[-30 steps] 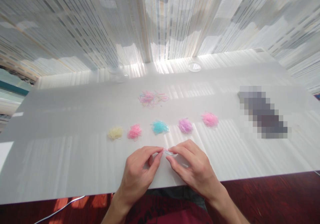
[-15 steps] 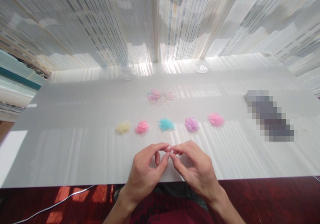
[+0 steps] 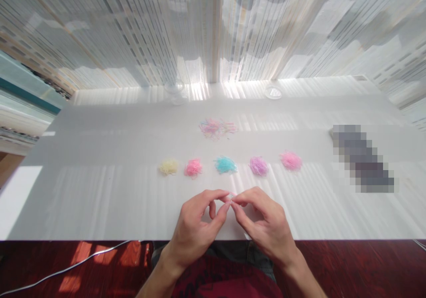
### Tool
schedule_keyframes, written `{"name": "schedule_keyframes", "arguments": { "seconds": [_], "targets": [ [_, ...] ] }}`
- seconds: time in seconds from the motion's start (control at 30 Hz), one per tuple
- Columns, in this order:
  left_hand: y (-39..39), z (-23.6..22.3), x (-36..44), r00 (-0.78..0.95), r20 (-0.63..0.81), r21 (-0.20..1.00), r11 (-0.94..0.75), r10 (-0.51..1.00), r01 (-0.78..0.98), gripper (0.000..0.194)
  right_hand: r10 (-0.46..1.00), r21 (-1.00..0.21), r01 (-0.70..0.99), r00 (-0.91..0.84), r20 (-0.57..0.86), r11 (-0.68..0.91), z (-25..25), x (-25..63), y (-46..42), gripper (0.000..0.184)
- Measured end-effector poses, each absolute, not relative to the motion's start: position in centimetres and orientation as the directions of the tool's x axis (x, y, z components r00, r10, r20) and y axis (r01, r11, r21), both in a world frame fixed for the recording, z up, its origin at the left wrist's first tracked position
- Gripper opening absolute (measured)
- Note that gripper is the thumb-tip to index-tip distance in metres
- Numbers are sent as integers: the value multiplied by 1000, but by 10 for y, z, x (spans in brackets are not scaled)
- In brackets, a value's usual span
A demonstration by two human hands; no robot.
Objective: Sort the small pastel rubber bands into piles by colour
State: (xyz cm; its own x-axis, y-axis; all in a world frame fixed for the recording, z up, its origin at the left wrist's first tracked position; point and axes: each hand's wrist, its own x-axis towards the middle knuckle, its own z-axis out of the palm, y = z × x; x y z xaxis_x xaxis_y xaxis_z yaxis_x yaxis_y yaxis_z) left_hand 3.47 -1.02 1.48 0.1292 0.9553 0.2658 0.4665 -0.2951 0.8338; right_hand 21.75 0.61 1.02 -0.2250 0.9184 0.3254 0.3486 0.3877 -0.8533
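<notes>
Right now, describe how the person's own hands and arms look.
The left hand and right hand are bare: no gloves, rings or watch visible. No sleeves show on the forearms. The shirt is dark red with dark lettering.

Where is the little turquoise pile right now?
In the head view, the turquoise pile lies on the white table near the middle of the row, between the purple pile and a pink one, just beyond the hands.

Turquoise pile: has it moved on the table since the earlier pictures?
No. Against the white table, the turquoise pile keeps its place between the coral-pink pile and the purple pile; its rightward drift in frame matches theirs.
</notes>
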Motion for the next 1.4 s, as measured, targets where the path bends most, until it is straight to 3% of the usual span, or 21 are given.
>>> {"name": "schedule_keyframes", "arguments": {
  "seconds": [0.53, 0.9, 1.1, 1.4],
  "targets": [
    [-8, 14, 33, 222, 370, 700, -428, 902, 572, 26, 924, -871, 319, -202, 324, 374, 10, 220, 5, 8],
    [-9, 21, 36, 202, 308, 782, -368, 930, 503, 25, 945, -893, 315, -168, 281, 321, 11, 222, 5, 8],
    [-9, 21, 40, 209, 260, 798, -332, 943, 503, 15, 953, -910, 295, -173, 248, 291, 10, 224, 4, 7],
    [-10, 25, 42, 180, 219, 809, -282, 959, 516, 8, 938, -885, 316, -170, 302, 343, 12, 223, 4, 8]
  ]
}}
